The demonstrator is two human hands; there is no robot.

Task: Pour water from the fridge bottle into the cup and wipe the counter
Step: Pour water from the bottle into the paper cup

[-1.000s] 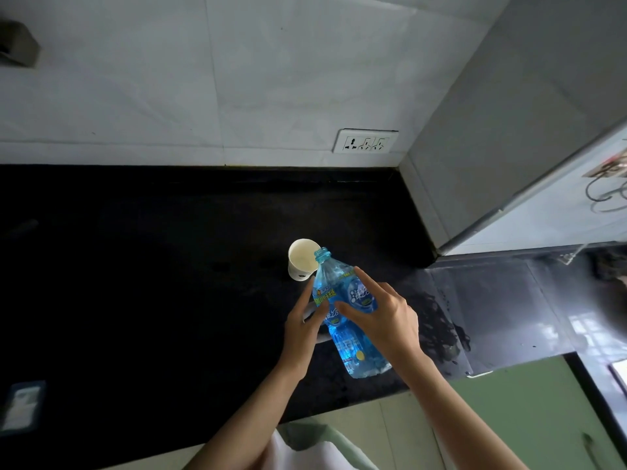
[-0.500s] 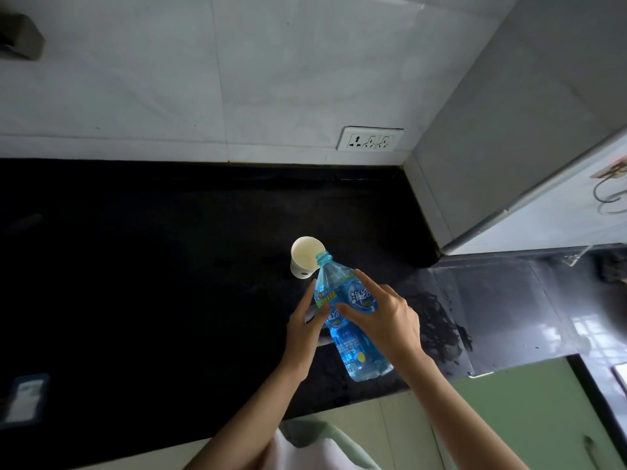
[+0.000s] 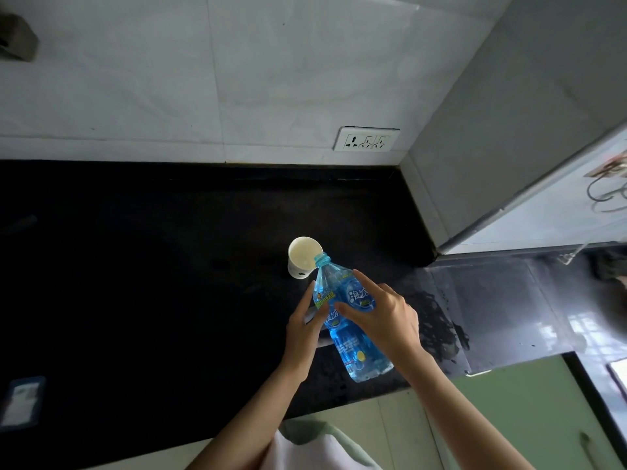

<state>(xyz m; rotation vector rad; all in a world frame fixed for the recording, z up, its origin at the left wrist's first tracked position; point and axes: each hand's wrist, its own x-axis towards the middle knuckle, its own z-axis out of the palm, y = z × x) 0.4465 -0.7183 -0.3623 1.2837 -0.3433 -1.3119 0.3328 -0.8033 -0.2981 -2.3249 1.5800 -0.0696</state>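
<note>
Blue bottle (image 3: 353, 320) tipped, open mouth at 11 o'clock, over rim of white cup (image 3: 303, 257) on black worktop (image 3: 142, 283). Right hand (image 3: 380, 317) grip wrapped round bottle middle. Left hand (image 3: 305, 329) grip: thumb and fingers pressed on bottle's left side. Wet patch (image 3: 437, 330) at 3 o'clock of bottle.

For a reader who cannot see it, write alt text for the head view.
Two hands, left hand and right hand, tilt an uncapped blue bottle, its mouth at the rim of a white cup on a black counter. A wall socket sits behind.
</note>
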